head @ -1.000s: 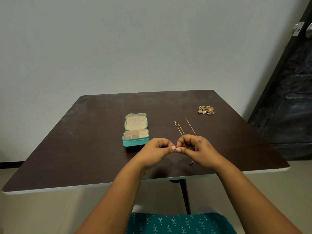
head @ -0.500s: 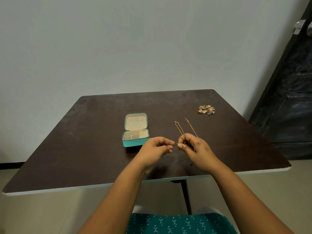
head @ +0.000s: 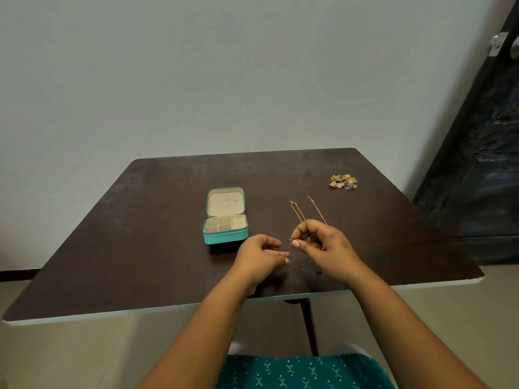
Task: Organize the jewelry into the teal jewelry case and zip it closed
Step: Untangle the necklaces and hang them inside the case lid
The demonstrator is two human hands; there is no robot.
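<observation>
Head view is showing the hands now parted, where a second ago their fingertips were meeting. The right hand (head: 323,242) is pinching a small clasp end between thumb and forefinger, its grip tight, above the desk (head: 140,248). The left hand (head: 261,255) is hanging loosely curled, holding nothing visible. The teal jewelry case (head: 225,220) is lying open to their left, two gold chains (head: 297,213) behind, an earring pile (head: 343,181) far right.

My hands no longer meet above the table's (head: 140,248) near edge. My left hand (head: 259,255) now sits lower, fingers loosely curled, apart from my right hand (head: 323,244), which pinches a small clasp (head: 290,240) at its fingertips.
</observation>
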